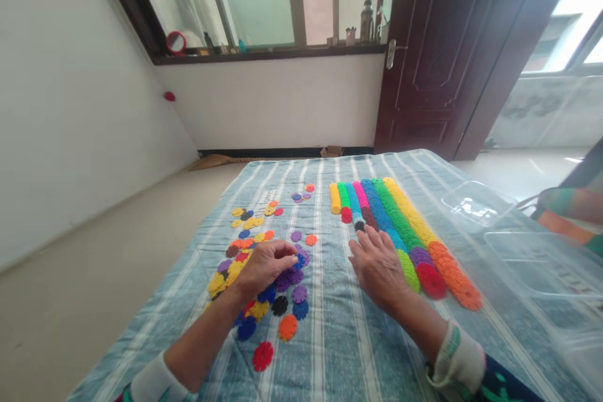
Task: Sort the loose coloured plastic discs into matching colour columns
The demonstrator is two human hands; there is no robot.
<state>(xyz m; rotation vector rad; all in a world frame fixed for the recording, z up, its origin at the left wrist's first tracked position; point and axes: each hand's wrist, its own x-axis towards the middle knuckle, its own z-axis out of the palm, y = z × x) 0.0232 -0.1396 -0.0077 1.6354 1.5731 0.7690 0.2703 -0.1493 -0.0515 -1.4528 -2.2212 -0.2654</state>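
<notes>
Loose plastic snowflake discs in many colours, among them a purple disc (299,293) and a red disc (262,356), lie scattered on the left of the striped cloth. Over this pile, my left hand (268,267) is closed in a pinch, with a blue snowflake disc (300,260) at its fingertips. My right hand (380,267) reaches over the near end of the rows with its fingers stretched out and a little apart. A black disc (360,225) shows at its fingertips. Overlapping discs form colour-sorted rows, including a green row (398,217) and an orange stretch (455,276).
A striped cloth (330,339) covers the work surface. Clear plastic boxes (478,204) stand on the right, near a blurred person's arm (572,210). Small disc groups lie toward the back. Beyond are a windowsill (282,53) and a dark red door (438,44).
</notes>
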